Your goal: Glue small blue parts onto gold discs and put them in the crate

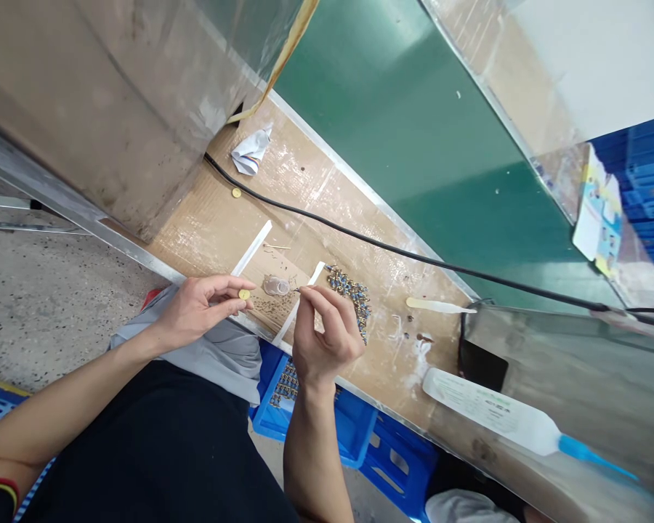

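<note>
My left hand pinches a small round yellow disc between thumb and fingertips, just above the near edge of the worn brown worktop. My right hand is closed on a thin metal tool whose tip points left toward a small clear cap. Between the hands lies a scatter of tiny parts inside white strip borders. A pile of small blue-and-brass parts lies just past my right hand.
A black cable crosses the worktop beside a green conveyor belt. Crumpled paper and another yellow disc lie farther off. A white squeeze bottle with a blue tip lies at the right. A blue crate holds more parts below the worktop.
</note>
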{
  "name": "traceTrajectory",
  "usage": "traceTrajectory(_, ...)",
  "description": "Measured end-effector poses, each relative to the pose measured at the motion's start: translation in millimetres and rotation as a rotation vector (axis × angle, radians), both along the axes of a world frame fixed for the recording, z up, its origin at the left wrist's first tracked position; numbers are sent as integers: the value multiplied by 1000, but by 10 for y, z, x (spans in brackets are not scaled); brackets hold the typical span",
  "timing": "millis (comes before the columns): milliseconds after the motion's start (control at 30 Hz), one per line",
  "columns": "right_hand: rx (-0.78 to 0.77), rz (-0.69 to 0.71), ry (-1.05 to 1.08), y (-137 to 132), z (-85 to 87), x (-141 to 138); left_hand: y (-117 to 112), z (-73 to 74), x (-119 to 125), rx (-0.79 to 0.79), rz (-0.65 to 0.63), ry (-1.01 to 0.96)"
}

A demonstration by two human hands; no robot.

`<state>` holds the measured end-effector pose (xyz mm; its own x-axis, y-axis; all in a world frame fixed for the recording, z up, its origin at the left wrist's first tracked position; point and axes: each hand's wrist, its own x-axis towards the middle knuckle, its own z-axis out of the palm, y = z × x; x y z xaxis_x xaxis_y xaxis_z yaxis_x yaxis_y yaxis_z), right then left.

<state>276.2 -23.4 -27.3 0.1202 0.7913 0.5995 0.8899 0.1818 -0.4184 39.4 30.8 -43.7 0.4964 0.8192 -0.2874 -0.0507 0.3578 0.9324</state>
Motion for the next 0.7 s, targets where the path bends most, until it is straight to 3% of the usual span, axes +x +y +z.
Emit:
traceTrajectory(167, -64, -86, 84, 6, 16, -22, -15, -30, -1, -8, 8, -30)
traceTrajectory(700, -95, -77, 118, 31, -8, -20, -3, -43, -3, 27, -13, -20)
